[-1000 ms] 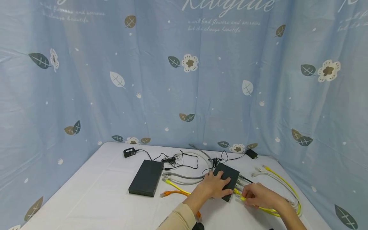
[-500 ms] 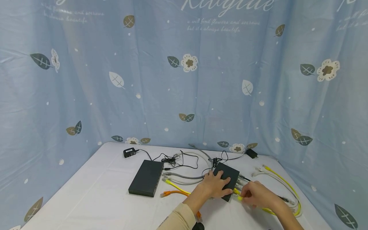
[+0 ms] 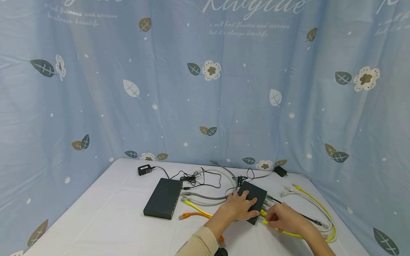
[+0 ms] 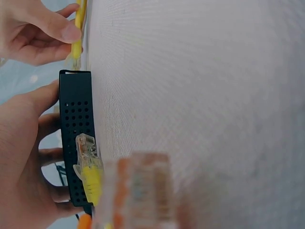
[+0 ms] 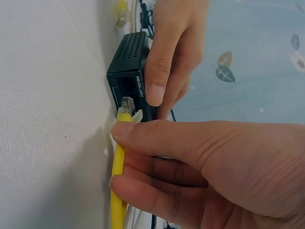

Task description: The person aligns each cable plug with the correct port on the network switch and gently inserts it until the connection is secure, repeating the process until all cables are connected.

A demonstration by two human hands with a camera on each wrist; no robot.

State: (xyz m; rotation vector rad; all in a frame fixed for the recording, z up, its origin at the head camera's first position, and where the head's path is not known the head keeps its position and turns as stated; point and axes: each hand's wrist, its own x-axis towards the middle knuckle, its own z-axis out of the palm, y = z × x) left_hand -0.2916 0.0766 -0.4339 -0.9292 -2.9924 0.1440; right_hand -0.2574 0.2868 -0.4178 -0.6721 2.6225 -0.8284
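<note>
A black network switch marked MERCURY lies at the right of the table. My left hand rests on its top with fingers spread; the left wrist view has this hand along the switch's perforated side. Between thumb and fingers, my right hand pinches a yellow Ethernet cable. That cable's clear plug is right at a port opening in the right wrist view; how far in it sits, I cannot tell. Other cable plugs meet the same side of the switch.
A second black switch lies to the left. Loose yellow, orange and grey cables spread between the switches. Black power adapters lie behind with bundled cords. White and yellow cables loop at right.
My right hand has shifted slightly left, bringing the yellow plug closer to the switch. The left hand and the switch stay in place.
</note>
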